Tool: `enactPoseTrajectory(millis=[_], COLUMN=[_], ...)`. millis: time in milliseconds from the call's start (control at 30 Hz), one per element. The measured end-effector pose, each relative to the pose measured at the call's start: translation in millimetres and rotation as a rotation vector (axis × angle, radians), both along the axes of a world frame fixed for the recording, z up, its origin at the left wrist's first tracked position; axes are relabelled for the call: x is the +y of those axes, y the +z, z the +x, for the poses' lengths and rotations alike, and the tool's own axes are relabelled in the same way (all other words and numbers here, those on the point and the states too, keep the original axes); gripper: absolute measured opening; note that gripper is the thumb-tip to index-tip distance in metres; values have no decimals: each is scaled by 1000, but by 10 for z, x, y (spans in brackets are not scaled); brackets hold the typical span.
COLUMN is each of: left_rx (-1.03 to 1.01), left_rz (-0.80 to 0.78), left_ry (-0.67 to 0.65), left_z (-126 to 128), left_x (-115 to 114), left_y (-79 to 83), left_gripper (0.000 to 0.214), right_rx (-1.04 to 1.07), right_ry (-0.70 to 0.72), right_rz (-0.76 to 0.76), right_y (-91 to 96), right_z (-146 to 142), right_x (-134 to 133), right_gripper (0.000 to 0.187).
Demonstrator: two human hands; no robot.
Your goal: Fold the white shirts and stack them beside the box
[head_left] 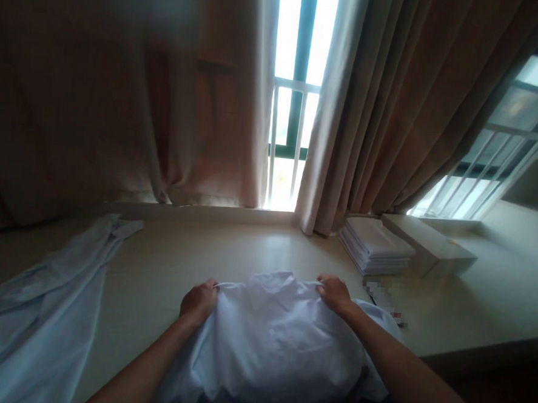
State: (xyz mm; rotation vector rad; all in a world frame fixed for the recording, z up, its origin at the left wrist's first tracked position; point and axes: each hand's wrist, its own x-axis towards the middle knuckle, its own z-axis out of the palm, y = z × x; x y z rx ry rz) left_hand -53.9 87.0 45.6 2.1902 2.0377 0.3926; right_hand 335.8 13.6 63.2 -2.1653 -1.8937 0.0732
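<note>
Remotely, I log: left hand (200, 300), gripping one shoulder of a white collared shirt (279, 336); right hand (333, 293), gripping the other; shirt between them, unfolded. Beyond right hand: folded fabric stack (376, 249), seemingly finished. Left of left hand: loose white garment (55, 310), seemingly not begun.

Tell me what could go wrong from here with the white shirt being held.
The left hand and right hand grip the white shirt on either side of its collar while the fabric below bunches, so it might crease. Its loose part beyond the right forearm lies close to a pixelated item, which it could drag. A wide swing to the right might also topple the stack of folded cloth.
</note>
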Motion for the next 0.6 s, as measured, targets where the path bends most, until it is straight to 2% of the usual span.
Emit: enactPoseTrajectory(millis=[100,167,233,333,400,500,600], left_rx=[2,-17,-71,-190,-267,-382,-482], left_rz=[59,106,160,195,179,124,15], left_ry=[-3,-3,-13,-81,-146,-245,-284], left_z=[30,83,189,456,682,1039,1360], left_x=[-22,-55,-106,-204,-266,-313,-264], left_y=[-41,-12,28,64,75,98,136], left_gripper=[20,24,31,33,31,27,25], right_rx=[-45,9,262,678,803,961,1185], right_ry=[36,98,120,17,-80,-172,-169], right_rz=[72,123,139,114,74,-31,-126], right_y=[-32,-19,-21,-82,-154,-276,-365], right_z=[-111,-217,-341,-514,-596,-679,-740], right_x=[-38,-23,34,187,304,439,476], right_gripper=[31,32,32,38,38,27,22])
